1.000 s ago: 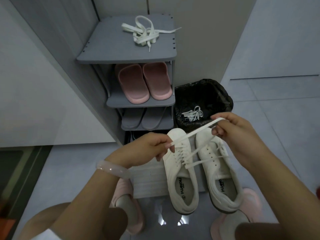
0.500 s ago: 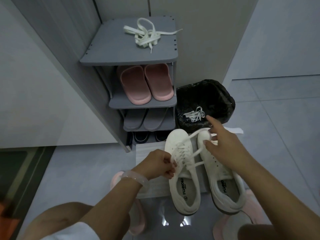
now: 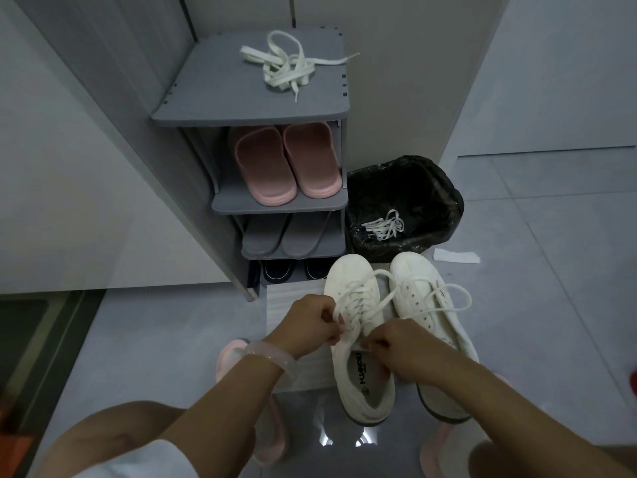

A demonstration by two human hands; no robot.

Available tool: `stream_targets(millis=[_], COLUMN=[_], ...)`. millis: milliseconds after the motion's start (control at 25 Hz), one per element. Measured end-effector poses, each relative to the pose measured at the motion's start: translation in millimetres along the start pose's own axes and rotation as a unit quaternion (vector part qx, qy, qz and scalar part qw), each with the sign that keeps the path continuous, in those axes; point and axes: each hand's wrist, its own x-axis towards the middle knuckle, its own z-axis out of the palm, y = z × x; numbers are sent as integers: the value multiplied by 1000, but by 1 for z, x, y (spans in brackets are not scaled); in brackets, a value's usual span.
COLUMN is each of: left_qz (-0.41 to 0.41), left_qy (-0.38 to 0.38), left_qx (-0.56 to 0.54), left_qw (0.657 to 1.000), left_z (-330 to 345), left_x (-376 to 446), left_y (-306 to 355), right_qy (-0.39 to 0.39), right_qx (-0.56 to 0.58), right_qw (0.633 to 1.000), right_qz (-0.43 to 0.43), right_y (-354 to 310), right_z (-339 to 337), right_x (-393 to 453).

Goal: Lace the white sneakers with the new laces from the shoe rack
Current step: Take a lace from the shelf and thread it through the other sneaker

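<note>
Two white sneakers stand side by side on a white sheet on the floor. The left sneaker (image 3: 358, 305) has a white lace (image 3: 386, 298) threaded through its eyelets. My left hand (image 3: 310, 322) pinches one end of that lace at the shoe's left side. My right hand (image 3: 396, 353) pinches the lace at the tongue, over the shoe's opening. The lace's loose end loops across the right sneaker (image 3: 427, 298), whose eyelets are bare. A bundle of white laces (image 3: 286, 69) lies on top of the grey shoe rack (image 3: 220, 98).
A black-lined bin (image 3: 413, 188) right of the rack holds a tangle of laces (image 3: 384, 227). The rack's shelves carry pink slippers (image 3: 286, 163), grey slippers (image 3: 282, 236) and dark shoes. A paper scrap (image 3: 455, 256) lies on the tiles. My feet wear pink slippers (image 3: 227, 360).
Both hands dropped from holding the lace stretched up in the air to the left sneaker's upper eyelets. The right hand crossed from the right shoe's toe to the left shoe's tongue.
</note>
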Motion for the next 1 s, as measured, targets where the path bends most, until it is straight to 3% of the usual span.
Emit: stream_targets(millis=[240, 480, 600, 720, 880, 1000], left_qz=[37, 118, 141, 150, 112, 111], left_qy=[-19, 30, 43, 67, 122, 81], left_qx=[32, 141, 164, 189, 168, 150], left_qw=[999, 983, 975, 968, 972, 979], left_z=[2, 10, 13, 11, -4, 3], left_x=[-1, -1, -2, -2, 6, 3], left_y=[2, 1, 0, -1, -2, -3], right_qy=[-17, -17, 9, 49, 93, 107], right_qx=[48, 56, 155, 257, 287, 264], right_qw=[999, 998, 988, 963, 948, 954], right_qz=[-7, -5, 25, 66, 102, 97], right_y=[-3, 3, 2, 0, -3, -8], right_z=[25, 26, 35, 45, 52, 55], right_x=[7, 9, 12, 16, 21, 17])
